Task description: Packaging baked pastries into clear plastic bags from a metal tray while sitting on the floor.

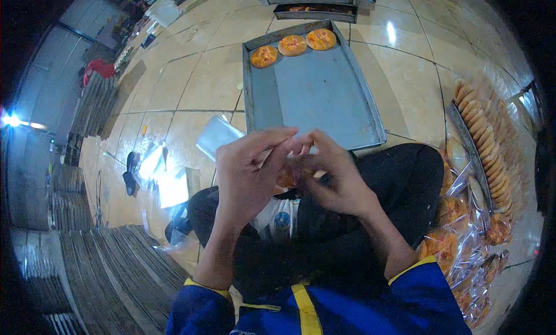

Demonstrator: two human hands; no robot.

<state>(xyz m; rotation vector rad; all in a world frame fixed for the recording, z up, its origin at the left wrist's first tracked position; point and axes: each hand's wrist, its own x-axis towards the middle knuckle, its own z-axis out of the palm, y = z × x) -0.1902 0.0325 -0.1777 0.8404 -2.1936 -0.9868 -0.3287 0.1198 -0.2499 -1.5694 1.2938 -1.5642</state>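
Observation:
My left hand [247,165] and my right hand [334,176] meet above my lap, their fingertips together and blurred. Between and below them shows part of an orange-brown bun [284,179], apparently in clear plastic that the fingers pinch. The fingers hide most of it. Just beyond my hands a large metal baking tray [321,100] lies on the floor. Along its far end sit three round, golden-topped buns: a left one [264,57], a middle one [292,45] and a right one [321,39].
Bagged buns [447,243] are heaped beside my right knee. Behind them runs a long row of breads [486,148]. Stacked metal trays [113,270] stand at my left. Shiny plastic packs [171,187] lie left of my knee, and filled narrow pans [315,13] lie beyond the tray.

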